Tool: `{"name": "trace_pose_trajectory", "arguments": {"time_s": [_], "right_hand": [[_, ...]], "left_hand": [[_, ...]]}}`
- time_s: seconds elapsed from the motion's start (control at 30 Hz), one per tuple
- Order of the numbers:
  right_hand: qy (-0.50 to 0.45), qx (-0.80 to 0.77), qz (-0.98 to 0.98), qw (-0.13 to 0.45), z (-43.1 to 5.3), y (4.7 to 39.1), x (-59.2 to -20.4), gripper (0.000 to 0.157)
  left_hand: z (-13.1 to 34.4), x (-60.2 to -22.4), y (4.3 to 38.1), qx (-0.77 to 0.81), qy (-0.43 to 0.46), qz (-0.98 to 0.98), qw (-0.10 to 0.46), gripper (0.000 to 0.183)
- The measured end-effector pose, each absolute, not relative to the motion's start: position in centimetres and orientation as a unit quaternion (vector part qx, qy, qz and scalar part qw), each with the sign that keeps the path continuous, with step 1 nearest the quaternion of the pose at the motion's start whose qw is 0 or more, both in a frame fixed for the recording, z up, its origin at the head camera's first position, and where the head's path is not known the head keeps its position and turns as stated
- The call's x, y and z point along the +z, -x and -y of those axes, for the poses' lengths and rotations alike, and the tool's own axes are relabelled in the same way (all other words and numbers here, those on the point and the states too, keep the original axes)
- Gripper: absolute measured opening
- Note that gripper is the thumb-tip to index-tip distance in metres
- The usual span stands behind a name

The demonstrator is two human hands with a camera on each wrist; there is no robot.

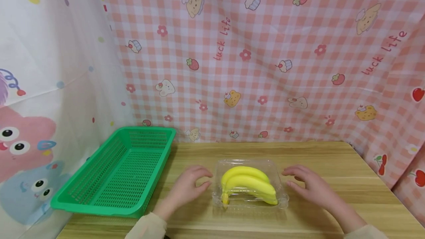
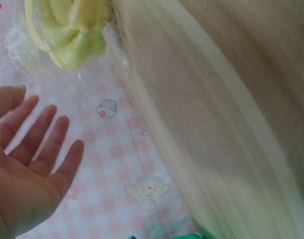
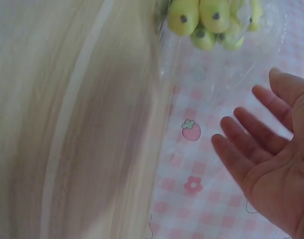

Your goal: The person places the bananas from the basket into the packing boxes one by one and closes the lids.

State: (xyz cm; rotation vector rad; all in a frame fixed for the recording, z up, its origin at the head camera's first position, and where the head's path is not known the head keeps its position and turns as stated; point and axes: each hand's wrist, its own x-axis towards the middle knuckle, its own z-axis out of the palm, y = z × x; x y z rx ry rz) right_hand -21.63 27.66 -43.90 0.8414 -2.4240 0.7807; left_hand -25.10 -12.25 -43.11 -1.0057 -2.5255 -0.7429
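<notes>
Yellow bananas [image 1: 247, 182] lie inside a clear plastic box [image 1: 245, 163] on the wooden table. The left hand [image 1: 190, 184] is a little to the left of the box, apart from it, with its fingers spread and nothing held. On the other side, the right hand [image 1: 310, 185] is likewise apart from the box, fingers loosely extended and holding nothing. In the left wrist view the left palm [image 2: 27, 164] faces the box, and the bananas [image 2: 67, 30] show through the plastic. Banana tips [image 3: 214, 17] appear above the right fingers [image 3: 256, 134] in the right wrist view.
A green plastic basket [image 1: 146, 194] with slotted walls stands at the table's left side. The wooden table [image 1: 315, 154] meets a pink checked cloth [image 1: 252, 76] at the back. A white printed curtain [image 1: 43, 69] hangs on the left.
</notes>
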Motion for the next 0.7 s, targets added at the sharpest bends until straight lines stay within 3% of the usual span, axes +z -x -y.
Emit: {"name": "trace_pose_trajectory", "arguments": {"time_s": [0.2,0.37,0.7], "right_hand": [[-0.225,0.405,0.88,0.108,-27.4,20.8,-43.5,0.027],[-0.151,0.467,0.871,0.025,-27.0,19.9,-43.3,0.041],[-0.107,0.632,0.763,-0.082,-26.8,18.9,-44.0,0.065]], "left_hand": [[11.9,-43.2,24.3,-0.374,0.289,0.877,0.089,0.022],[11.7,-43.4,23.7,-0.441,0.244,0.862,0.044,0.032],[11.3,-44.3,22.8,-0.614,0.136,0.768,-0.117,0.059]]}}
